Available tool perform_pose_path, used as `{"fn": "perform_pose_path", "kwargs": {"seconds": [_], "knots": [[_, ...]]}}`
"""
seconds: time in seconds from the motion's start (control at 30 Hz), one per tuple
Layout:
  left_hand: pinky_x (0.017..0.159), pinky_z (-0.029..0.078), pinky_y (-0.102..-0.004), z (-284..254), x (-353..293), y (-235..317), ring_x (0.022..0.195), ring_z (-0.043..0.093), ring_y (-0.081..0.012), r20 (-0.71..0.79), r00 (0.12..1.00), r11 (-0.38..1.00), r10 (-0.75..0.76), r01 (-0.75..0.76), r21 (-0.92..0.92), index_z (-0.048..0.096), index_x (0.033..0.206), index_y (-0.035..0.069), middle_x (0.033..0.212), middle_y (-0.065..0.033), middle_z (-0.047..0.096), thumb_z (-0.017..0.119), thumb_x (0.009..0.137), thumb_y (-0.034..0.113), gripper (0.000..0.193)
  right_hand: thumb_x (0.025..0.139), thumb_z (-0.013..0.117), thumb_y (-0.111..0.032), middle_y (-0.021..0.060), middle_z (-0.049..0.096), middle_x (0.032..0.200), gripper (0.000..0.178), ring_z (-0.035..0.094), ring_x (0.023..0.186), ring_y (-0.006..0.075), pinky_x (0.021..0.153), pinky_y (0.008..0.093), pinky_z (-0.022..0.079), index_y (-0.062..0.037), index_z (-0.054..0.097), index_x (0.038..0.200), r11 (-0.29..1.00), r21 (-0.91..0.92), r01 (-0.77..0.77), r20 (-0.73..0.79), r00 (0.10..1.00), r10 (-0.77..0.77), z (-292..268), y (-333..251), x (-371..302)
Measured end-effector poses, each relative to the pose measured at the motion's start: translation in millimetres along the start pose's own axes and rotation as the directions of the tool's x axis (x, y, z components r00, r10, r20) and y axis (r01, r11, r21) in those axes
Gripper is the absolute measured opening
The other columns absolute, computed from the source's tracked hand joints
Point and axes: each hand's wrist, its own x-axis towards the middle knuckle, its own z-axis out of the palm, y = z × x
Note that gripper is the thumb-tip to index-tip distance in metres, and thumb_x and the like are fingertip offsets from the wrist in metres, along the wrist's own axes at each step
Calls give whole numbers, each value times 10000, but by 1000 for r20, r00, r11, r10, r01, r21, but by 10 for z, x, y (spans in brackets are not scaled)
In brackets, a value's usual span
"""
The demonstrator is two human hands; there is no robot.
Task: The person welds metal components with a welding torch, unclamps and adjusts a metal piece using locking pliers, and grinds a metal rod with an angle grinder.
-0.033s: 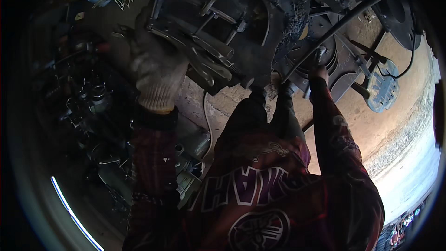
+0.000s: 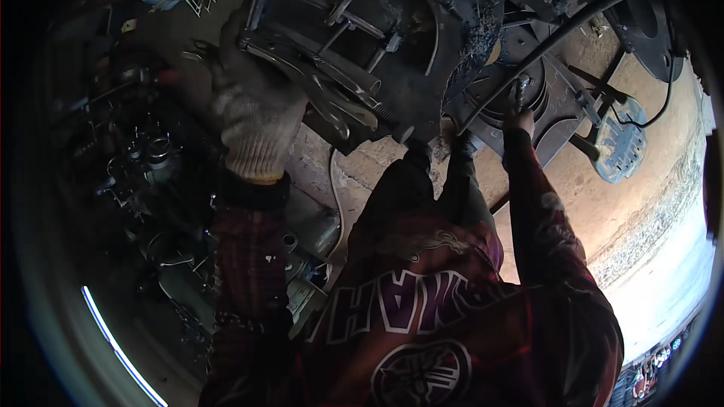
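Work looks partway, with no finished part evident and what is left unclear: right hand [image 2: 519, 121] curled round shiny metal tool [image 2: 521, 87] beside dark rings [image 2: 542, 92], gloved left hand [image 2: 260, 117] near clamps [image 2: 323, 108], fingers too shadowed to tell.

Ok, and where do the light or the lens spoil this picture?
Head view: glare washes out the ground at lower right; head view: metal parts at far left sink into shadow, and the gloved left hand darkens toward its fingers; head view: the bright strip at lower left looks bowed, probably fisheye bending.
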Motion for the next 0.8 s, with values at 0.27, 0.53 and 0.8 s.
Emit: {"fn": "perform_pose_path", "kwargs": {"seconds": [0.27,0.53,0.8], "knots": [[989,468,-378,-139,52,166,1078,610,-257,-165,984,965,-65,20,-262,393,1343,1,1216,-114,600,749,782,300,728,977,556,-318,59,574,855,351,562,699,138,604,288,453,-9,479,1126,658,525,540,-364,841,-400,-783,220,-1491],[1042,423,-380,-219,27,162,1170,545,-304,-116,986,892,-115,51,-449,361,1375,-10,1270,-164,555,773,709,212,814,893,626,-169,203,573,1006,421,599,829,375,750,403,507,65,489,1215,223,242,944,-280,288,-916,-1651,-1568,-1915],[1029,436,-365,-234,34,200,1172,544,-301,-137,984,908,-117,50,-416,322,1398,4,1281,-156,548,768,728,197,827,841,703,-239,169,625,1039,436,659,819,344,686,412,543,-15,549,1182,173,233,957,-136,208,-969,-1645,-2120,-1758]]}}
